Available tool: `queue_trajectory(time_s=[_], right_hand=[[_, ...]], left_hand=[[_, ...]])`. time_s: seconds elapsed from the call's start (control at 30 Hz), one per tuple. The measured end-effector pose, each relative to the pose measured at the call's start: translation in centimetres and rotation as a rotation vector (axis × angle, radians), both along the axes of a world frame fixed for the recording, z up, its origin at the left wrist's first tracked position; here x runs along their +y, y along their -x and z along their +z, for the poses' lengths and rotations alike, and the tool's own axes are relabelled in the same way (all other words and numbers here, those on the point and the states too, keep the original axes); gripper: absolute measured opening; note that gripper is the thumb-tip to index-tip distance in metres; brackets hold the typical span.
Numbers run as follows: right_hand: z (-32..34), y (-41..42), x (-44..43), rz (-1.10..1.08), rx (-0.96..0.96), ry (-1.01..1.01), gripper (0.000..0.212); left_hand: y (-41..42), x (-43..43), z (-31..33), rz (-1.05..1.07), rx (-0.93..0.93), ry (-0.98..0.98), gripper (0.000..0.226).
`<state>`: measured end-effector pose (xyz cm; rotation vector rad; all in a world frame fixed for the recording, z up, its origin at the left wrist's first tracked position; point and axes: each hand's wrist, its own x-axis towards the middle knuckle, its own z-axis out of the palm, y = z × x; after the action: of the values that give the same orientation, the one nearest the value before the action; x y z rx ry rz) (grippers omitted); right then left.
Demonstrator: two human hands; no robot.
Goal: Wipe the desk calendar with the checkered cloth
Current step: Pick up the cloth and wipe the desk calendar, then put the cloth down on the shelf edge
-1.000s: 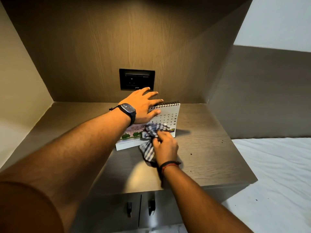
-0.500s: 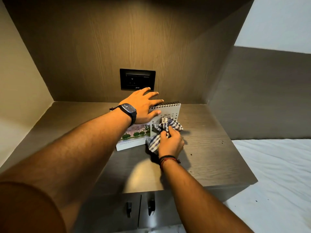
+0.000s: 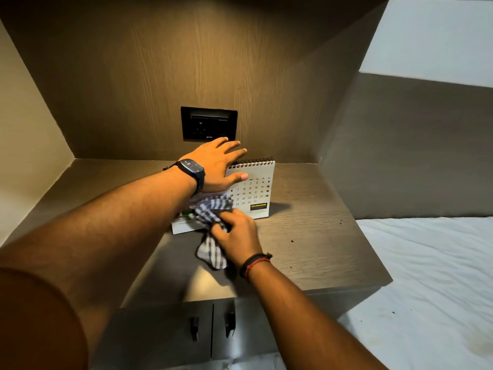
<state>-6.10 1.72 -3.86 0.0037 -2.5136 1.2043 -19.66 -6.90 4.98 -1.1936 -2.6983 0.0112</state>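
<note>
A white spiral-bound desk calendar stands tilted on the wooden counter, its date grid facing me. My left hand, with a dark watch on the wrist, grips the calendar's top left edge, thumb on the front. My right hand is closed on a blue-and-white checkered cloth, pressing it against the lower left part of the calendar's face. The cloth's loose end hangs down onto the counter. My left forearm hides the calendar's left side.
A black socket panel sits in the wooden back wall behind the calendar. Below the counter are two cabinet doors with dark handles. A white bed sheet lies to the right. Small dark specks dot the counter at right.
My right hand has swept the cloth from the calendar's right date area down and left to its lower left. The date grid now shows. My left hand stays on the top edge.
</note>
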Motion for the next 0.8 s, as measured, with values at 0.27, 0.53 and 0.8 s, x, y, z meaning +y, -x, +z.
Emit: queue_trajectory(time_s=[0.27, 0.53, 0.8], right_hand=[[3.4, -3.7, 13.0, -0.562, 0.037, -0.164, 0.024], [2.6, -5.7, 19.8, -0.526, -0.355, -0.627, 0.031], [-2.9, -6.3, 20.0, -0.290, -0.375, -0.659, 0.052]], left_hand=[[-2.0, 1.3, 1.4, 0.038, 0.223, -0.047, 0.096], [-10.4, 10.9, -3.0, -0.247, 0.109, -0.217, 0.074], [-13.1, 12.8, -11.6, -0.040, -0.166, -0.031, 0.106]])
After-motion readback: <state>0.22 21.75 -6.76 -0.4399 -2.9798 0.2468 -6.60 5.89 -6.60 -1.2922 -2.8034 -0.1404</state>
